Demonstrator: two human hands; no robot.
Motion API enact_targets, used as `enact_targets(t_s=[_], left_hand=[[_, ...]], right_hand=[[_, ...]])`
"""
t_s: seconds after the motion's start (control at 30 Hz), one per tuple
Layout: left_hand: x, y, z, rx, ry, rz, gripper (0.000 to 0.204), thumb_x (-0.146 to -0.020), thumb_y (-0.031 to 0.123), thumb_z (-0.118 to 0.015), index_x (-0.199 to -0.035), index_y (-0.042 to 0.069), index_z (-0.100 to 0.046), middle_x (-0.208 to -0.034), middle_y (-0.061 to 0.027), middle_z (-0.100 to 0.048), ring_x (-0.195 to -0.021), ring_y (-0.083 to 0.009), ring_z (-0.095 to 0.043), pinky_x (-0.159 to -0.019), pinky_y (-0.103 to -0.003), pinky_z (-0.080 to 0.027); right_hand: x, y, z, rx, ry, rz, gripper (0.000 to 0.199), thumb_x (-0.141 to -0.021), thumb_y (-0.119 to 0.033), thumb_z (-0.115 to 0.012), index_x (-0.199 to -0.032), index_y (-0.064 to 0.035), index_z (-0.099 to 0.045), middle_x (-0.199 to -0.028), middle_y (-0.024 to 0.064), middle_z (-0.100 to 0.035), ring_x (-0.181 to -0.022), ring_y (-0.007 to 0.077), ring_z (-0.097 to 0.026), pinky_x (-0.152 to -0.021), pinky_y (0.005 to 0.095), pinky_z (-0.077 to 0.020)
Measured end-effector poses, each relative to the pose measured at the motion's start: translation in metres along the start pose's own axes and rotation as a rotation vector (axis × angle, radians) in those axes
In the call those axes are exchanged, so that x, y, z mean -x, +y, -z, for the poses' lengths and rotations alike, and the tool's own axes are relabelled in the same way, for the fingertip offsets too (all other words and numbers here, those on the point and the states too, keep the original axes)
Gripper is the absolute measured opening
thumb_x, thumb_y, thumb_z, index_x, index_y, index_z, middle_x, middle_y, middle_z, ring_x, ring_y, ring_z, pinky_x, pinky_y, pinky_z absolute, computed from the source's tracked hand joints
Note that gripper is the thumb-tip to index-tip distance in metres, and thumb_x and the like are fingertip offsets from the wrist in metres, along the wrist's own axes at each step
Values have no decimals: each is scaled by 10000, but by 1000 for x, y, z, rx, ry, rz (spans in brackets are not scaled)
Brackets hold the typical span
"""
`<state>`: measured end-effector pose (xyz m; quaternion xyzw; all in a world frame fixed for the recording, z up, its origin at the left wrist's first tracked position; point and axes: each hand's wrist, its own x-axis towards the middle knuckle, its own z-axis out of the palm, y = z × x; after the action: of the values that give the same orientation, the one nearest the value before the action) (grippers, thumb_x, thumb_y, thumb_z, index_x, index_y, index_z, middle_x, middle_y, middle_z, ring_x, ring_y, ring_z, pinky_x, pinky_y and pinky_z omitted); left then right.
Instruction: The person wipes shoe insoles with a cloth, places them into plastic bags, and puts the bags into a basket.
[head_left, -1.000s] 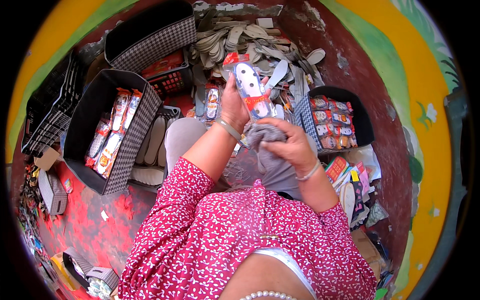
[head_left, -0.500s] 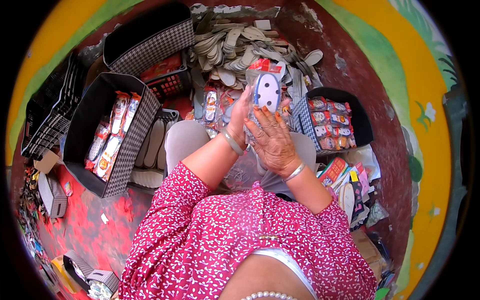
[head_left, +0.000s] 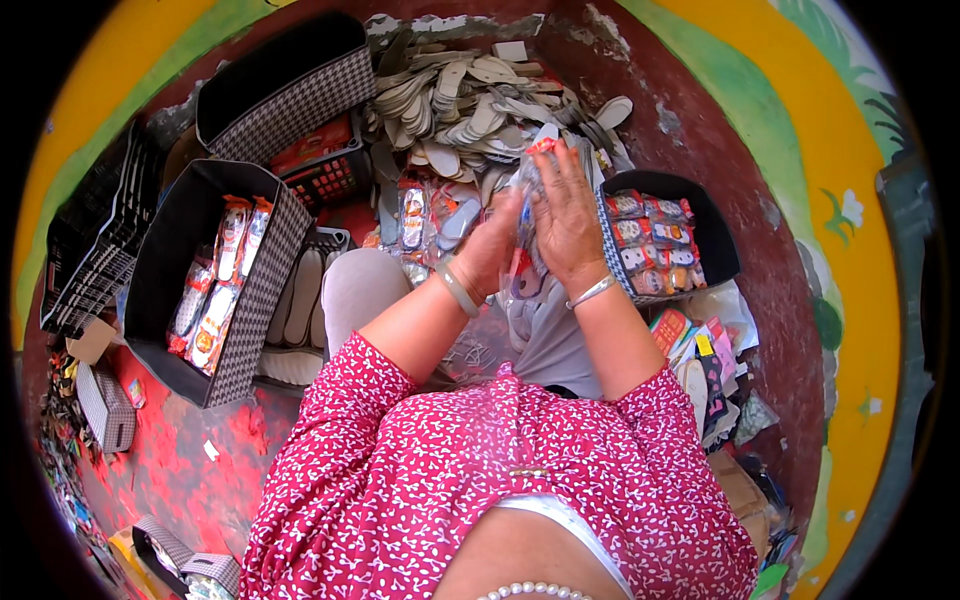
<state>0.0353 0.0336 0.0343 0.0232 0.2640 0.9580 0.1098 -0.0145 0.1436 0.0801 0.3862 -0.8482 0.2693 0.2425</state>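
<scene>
Both my hands are raised in front of me, pressed together around a clear plastic packet with a red top point(head_left: 528, 215) that holds an insole. My left hand point(head_left: 490, 250) grips the packet's left side. My right hand point(head_left: 567, 215) lies flat over its right side, fingers pointing up. A big heap of loose grey and white insoles point(head_left: 470, 100) lies just beyond the hands. More filled packets point(head_left: 415, 215) rest on the floor below and left of my hands.
A black checked bin point(head_left: 250, 310) on the left holds filled packets. Another checked bin point(head_left: 290, 95) stands at the back left, and a bin of red packets point(head_left: 712, 235) at the right. Black crates point(head_left: 90, 250) stand far left. Loose cards and wrappers point(head_left: 700, 350) lie at the right.
My hands lifted the packet from my lap upward and away. The right hand moved from below the packet onto its right side, now covering most of it.
</scene>
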Motion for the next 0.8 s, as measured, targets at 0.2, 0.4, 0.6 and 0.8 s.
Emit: enact_targets(t_s=[0.2, 0.4, 0.6, 0.8], left_hand=[[11, 7, -22, -6, -130, 52, 596, -889, 124, -483, -1434, 116, -244, -1267, -108, -484, -1087, -227, -542, -916, -415, -471], [2, 14, -10, 163, -214, 26, 728, -784, 45, -504, -1446, 112, -208, -1319, -159, -443, -1161, -291, -502, -950, -477, -438], [0, -7, 13, -149, -126, 141, 785, -734, -76, -448, -1449, 142, -206, -1263, -130, -480, -1144, -223, -512, -844, -352, -494], [5, 0, -6, -718, -283, -69, 901, -688, -111, -400, -1490, 138, -73, -1371, -77, -374, -1158, -138, -444, -957, -299, -388]], right_hand=[[-11, 40, 17, -241, 42, -386, 339, -918, -221, -511, -1202, -37, -540, -1210, 198, -552, -1109, 304, -546, -934, 346, -424], [3, 56, 40, -437, 156, -576, 268, -888, -181, -562, -1117, -46, -597, -1142, 148, -600, -1031, 240, -578, -896, 331, -439], [12, -6, 34, -165, 34, 62, 242, -738, -68, -659, -980, -63, -659, -1073, 115, -596, -1009, 289, -551, -885, 380, -434], [-7, 38, 27, -56, 140, -124, 203, -723, -59, -661, -925, -41, -668, -958, 119, -610, -894, 293, -577, -796, 370, -459]])
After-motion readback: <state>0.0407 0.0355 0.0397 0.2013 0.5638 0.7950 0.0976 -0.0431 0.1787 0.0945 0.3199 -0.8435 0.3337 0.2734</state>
